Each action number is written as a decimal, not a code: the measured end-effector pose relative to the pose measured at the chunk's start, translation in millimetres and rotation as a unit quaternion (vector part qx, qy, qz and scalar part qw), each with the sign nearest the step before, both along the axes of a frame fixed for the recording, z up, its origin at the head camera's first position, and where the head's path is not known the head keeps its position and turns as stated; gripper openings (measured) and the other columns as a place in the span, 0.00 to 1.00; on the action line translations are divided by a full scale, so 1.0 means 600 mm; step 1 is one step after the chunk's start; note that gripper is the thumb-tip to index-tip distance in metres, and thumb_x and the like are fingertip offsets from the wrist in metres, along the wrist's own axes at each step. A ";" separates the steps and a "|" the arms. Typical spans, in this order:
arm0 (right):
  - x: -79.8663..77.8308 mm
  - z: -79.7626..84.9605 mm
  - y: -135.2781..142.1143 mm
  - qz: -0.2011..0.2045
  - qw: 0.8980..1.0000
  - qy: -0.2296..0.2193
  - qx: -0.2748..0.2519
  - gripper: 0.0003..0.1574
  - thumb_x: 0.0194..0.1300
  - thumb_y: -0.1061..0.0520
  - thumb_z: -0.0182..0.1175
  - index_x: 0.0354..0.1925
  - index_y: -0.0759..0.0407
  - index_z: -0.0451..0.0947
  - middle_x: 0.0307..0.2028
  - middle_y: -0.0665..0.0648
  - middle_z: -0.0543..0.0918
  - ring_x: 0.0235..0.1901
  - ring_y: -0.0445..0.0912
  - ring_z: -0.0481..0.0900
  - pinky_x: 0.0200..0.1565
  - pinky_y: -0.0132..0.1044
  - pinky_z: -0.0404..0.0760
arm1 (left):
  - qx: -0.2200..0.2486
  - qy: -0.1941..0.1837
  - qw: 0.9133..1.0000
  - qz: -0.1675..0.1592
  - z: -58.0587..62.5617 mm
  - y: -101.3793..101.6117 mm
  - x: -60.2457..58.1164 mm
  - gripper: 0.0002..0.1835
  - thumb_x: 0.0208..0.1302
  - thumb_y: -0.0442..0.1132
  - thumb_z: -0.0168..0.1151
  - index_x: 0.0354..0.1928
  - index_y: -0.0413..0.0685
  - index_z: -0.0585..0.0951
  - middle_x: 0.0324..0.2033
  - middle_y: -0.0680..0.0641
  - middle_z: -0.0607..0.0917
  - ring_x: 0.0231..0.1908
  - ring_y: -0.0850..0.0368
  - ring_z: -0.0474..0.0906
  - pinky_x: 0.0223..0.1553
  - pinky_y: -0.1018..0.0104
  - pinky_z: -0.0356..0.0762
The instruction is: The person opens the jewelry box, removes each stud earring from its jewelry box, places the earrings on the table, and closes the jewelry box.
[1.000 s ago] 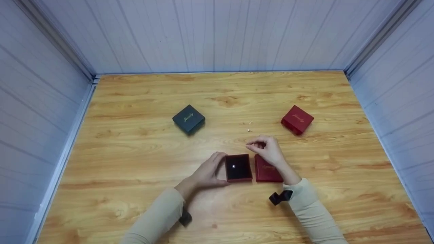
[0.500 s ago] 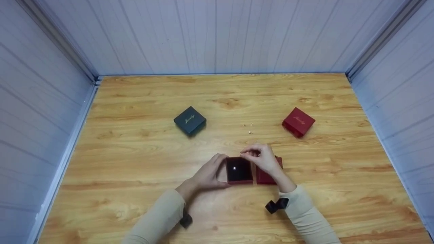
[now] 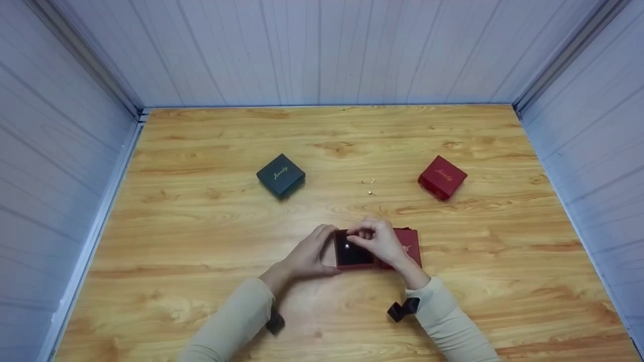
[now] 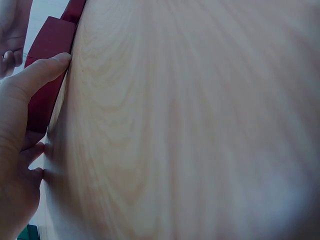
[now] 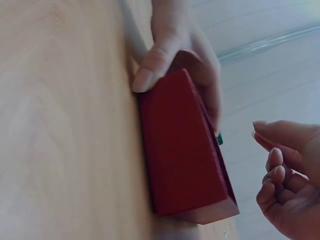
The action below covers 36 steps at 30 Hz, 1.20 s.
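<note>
My left hand (image 3: 309,254) grips the left side of an open red jewelry box (image 3: 354,267), thumb at the front and fingers behind. The thumb lies on the red side wall (image 4: 52,42) in the left wrist view. One bright stud earring (image 3: 347,246) sits on the black lining. Over the box's right part, my right hand (image 3: 377,241) pinches thumb and forefinger together, other fingers curled. I cannot tell what small thing is between those fingertips. In the right wrist view these fingertips (image 5: 261,126) are above the box (image 5: 177,150). A red lid (image 3: 412,246) lies beside it, partly under the right hand.
Farther back on the wooden table (image 3: 201,226) lie three tiny gold stud earrings (image 3: 371,193). A dark green jewelry box (image 3: 280,175) stands to their left and a closed red one (image 3: 443,177) to their right. Pale panel walls (image 3: 322,55) surround the table.
My right hand has moved left and toward me, from behind the lid to over the open box, still pinched. The left hand keeps its grip on the box.
</note>
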State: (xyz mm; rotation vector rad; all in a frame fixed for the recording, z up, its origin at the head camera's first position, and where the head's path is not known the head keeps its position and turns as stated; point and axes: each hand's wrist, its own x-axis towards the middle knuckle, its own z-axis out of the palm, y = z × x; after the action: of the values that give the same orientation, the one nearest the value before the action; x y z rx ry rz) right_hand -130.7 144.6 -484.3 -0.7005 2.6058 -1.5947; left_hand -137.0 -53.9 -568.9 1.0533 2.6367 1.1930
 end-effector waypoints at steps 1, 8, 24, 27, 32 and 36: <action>0.000 -0.002 -0.001 0.004 1.000 0.004 0.003 0.05 0.47 0.69 0.65 0.28 0.69 0.80 0.20 0.61 0.75 0.20 0.46 0.68 0.23 0.28 0.66 | 0.000 -0.001 1.000 0.000 0.000 0.000 0.000 0.44 0.36 0.54 0.71 0.56 0.48 0.62 0.49 0.52 0.67 0.50 0.61 0.63 0.54 0.68 0.62; -0.016 -0.066 0.009 0.018 1.000 0.007 0.017 0.07 0.47 0.64 0.66 0.29 0.62 0.82 0.21 0.53 0.76 0.21 0.43 0.69 0.22 0.30 0.67 | -0.002 0.006 1.000 -0.002 0.001 -0.002 0.000 0.46 0.36 0.54 0.71 0.57 0.45 0.62 0.50 0.49 0.67 0.51 0.59 0.64 0.54 0.66 0.62; -0.021 -0.078 0.014 0.060 0.994 0.003 0.088 0.09 0.46 0.63 0.67 0.31 0.61 0.81 0.22 0.51 0.74 0.24 0.40 0.70 0.25 0.30 0.70 | 0.008 -0.005 1.000 -0.007 0.000 -0.001 0.001 0.44 0.37 0.54 0.70 0.57 0.46 0.62 0.50 0.51 0.66 0.49 0.61 0.64 0.53 0.67 0.63; -0.022 -0.076 0.014 0.066 0.993 0.000 0.097 0.10 0.45 0.63 0.67 0.31 0.62 0.82 0.22 0.51 0.73 0.23 0.40 0.69 0.25 0.29 0.69 | 0.007 -0.001 1.000 -0.005 0.000 -0.001 0.001 0.45 0.37 0.54 0.70 0.57 0.45 0.61 0.50 0.50 0.66 0.50 0.60 0.64 0.54 0.66 0.63; -0.023 -0.074 0.011 0.073 0.990 0.006 0.119 0.09 0.45 0.64 0.67 0.31 0.63 0.82 0.21 0.52 0.74 0.22 0.40 0.69 0.24 0.29 0.69 | 0.009 0.006 1.000 -0.005 0.000 -0.001 0.000 0.46 0.36 0.54 0.71 0.57 0.45 0.61 0.49 0.50 0.67 0.49 0.60 0.65 0.53 0.66 0.63; -0.023 -0.075 0.009 0.075 0.988 0.022 0.136 0.08 0.45 0.65 0.67 0.30 0.64 0.82 0.22 0.53 0.75 0.22 0.41 0.70 0.24 0.29 0.69 | 0.008 -0.001 1.000 -0.005 0.001 -0.001 0.001 0.46 0.36 0.54 0.71 0.57 0.46 0.61 0.49 0.50 0.67 0.49 0.60 0.64 0.53 0.67 0.63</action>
State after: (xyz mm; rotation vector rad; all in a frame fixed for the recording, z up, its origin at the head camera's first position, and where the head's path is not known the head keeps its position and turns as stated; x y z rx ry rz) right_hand -144.7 150.2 -529.0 -0.8925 2.6531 -1.1677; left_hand -136.7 -54.4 -568.5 1.0672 2.6216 1.2157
